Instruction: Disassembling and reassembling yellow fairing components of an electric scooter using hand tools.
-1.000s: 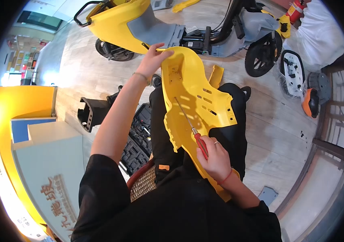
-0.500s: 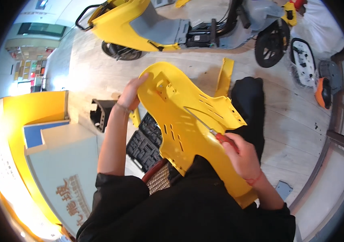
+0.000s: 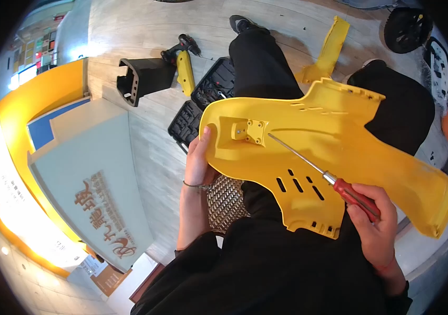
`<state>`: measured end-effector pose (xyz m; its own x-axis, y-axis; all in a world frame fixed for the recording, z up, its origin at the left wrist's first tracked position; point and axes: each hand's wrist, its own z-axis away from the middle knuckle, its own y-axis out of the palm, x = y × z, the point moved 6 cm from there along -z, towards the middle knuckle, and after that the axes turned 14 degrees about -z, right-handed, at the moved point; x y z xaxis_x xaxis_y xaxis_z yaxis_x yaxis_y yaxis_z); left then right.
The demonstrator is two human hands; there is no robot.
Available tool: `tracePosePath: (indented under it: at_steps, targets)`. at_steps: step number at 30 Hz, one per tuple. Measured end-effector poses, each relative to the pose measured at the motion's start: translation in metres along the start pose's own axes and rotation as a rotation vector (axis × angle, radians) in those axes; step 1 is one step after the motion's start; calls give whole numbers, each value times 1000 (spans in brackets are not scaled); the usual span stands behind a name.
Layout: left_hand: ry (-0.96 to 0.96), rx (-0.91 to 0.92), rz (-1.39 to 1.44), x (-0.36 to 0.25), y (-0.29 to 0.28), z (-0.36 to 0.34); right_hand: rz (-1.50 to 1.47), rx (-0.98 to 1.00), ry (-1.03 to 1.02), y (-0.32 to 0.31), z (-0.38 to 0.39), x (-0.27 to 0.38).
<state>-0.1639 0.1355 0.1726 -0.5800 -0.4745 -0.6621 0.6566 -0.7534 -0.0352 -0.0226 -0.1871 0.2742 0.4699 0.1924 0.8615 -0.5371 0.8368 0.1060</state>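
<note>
A large yellow plastic scooter panel (image 3: 334, 136) lies across my lap, its inner face up, with slots and a recessed bracket with screw holes (image 3: 255, 132) near its left end. My left hand (image 3: 201, 160) grips the panel's left edge, thumb on top and the other fingers hidden beneath. In my right hand (image 3: 373, 220) is a screwdriver (image 3: 350, 194) with a red handle, fingers wrapped around it. Its long metal shaft points up and left over the panel, and the tip is close to the bracket. Whether the tip touches the panel I cannot tell.
Beyond my left hand, an open black tool case (image 3: 213, 84), a black plastic housing (image 3: 147, 81), a cordless drill (image 3: 179, 48) and a small yellow part (image 3: 184, 73) lie on the floor. Another yellow strip (image 3: 333, 47) lies ahead. A grey counter (image 3: 87, 173) stands at left.
The view has turned to the right, and the scooter has mostly left it. The panel has swung from slanting to nearly level, its lower end now at right. Both hands keep their holds.
</note>
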Motion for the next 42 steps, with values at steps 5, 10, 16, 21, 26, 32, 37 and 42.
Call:
tracePosePath:
  at_steps: [5, 10, 16, 21, 26, 32, 37, 42]
  targets:
    - [54, 33, -35, -2, -5, -9, -191, -96, 129, 4, -21, -12]
    - [68, 90, -143, -9, -5, -26, -154, -205, 75, 0, -34, -6]
    - [46, 136, -146, -12, 2, -38, -321, -227, 160, 9, -34, -26]
    - [9, 100, -108, -6, -1, -41, -423, -249, 135, 15, -39, -47]
    - [3, 101, -86, -1, -6, -45, -436, -241, 148, 13, -45, -60]
    - [-3, 79, -90, 1, -9, -46, -470, -232, 174, 17, -50, -72]
    - [-9, 76, -100, 2, -10, -44, -487, -253, 193, 13, -46, -75]
    - [-8, 112, -56, 2, -7, -45, -516, -248, 205, 14, -43, -77]
